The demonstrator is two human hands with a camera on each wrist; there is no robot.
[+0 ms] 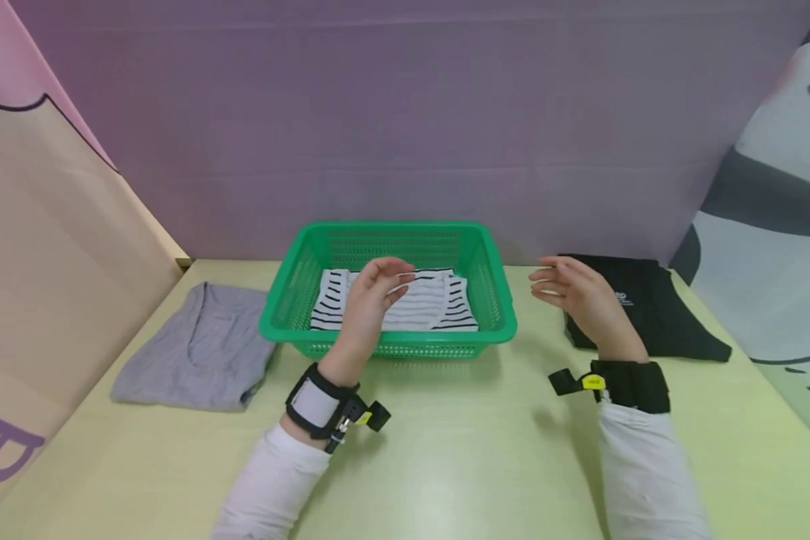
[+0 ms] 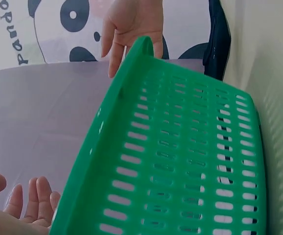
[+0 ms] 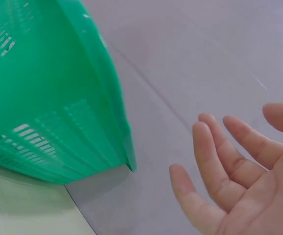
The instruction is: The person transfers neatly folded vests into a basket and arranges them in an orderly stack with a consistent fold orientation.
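A green plastic basket (image 1: 290,300) stands at the back middle of the table with a folded black-and-white striped garment (image 1: 439,304) inside. My left hand (image 1: 378,289) hovers over the basket's front part, fingers loosely curled, holding nothing. My right hand (image 1: 570,292) hangs in the air just right of the basket, fingers relaxed and empty. The left wrist view shows the basket wall (image 2: 180,166) close up, my left fingers (image 2: 34,203) below and the right hand (image 2: 131,24) beyond. In the right wrist view my open palm (image 3: 239,181) faces the basket corner (image 3: 82,122).
A folded grey garment (image 1: 199,349) lies left of the basket. A folded black garment (image 1: 648,304) lies at the back right, behind my right hand. A purple wall (image 1: 405,127) closes off the back; printed panels stand on both sides. The light green table (image 1: 459,442) extends toward me.
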